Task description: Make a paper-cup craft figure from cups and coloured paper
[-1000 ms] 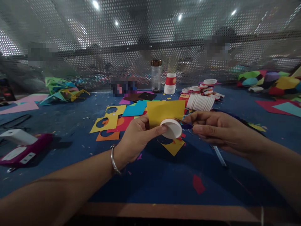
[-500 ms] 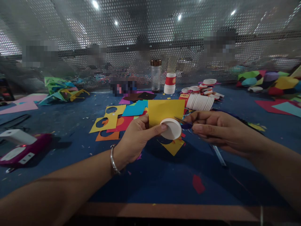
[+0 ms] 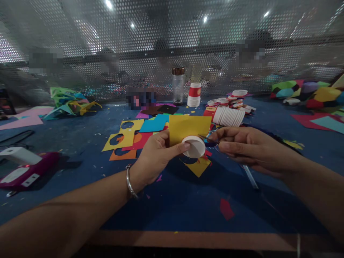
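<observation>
My left hand [image 3: 156, 157] pinches a yellow paper sheet [image 3: 188, 127] together with a small white paper cup [image 3: 194, 147], whose base faces me. My right hand [image 3: 247, 147] is closed around scissors [image 3: 208, 139], and their thin blades reach the right edge of the cup and paper. Both hands hover over the blue table [image 3: 174, 200]. Beneath the cup lies a yellow offcut [image 3: 199, 166].
Cut sheets of coloured paper [image 3: 129, 138] lie behind my left hand. A row of white cups [image 3: 228, 116] lies on its side; a red and white cup stack [image 3: 194, 95] and a clear bottle [image 3: 178, 86] stand by the mesh screen. A purple device [image 3: 27, 170] sits at the left.
The cup and yellow paper have shifted slightly lower and left in my left hand. My right hand with the scissors has edged a little closer to the cup.
</observation>
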`<state>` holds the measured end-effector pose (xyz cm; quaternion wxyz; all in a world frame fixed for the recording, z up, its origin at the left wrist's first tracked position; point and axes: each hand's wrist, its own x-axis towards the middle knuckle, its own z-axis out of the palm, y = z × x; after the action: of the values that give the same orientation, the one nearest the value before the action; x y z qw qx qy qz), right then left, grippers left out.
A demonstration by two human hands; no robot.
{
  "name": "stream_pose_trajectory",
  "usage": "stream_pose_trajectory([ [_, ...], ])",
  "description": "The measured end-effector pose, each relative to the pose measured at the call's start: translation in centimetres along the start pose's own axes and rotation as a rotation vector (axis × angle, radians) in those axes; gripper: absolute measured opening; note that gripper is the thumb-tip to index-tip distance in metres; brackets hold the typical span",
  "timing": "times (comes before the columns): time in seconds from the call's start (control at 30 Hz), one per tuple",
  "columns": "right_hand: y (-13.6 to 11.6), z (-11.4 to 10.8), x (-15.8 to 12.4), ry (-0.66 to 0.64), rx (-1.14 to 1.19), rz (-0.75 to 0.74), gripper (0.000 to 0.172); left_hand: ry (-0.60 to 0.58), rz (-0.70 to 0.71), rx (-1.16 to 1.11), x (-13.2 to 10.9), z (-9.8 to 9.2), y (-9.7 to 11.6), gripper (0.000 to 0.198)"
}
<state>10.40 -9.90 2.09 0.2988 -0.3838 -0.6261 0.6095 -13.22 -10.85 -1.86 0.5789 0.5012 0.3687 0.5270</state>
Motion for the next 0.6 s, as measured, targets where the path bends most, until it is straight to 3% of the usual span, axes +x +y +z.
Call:
stream_pose_trajectory([
  [0.33,0.39,-0.45,-0.01,-0.021,0.004,0.013,0.039,0.011,-0.103,-0.026,-0.10,-0.12,0.33,0.035],
  [0.6,0.16,-0.08,0.04,0.004,0.017,0.014,0.036,-0.025,-0.077,0.025,-0.15,0.04,0.33,0.034],
])
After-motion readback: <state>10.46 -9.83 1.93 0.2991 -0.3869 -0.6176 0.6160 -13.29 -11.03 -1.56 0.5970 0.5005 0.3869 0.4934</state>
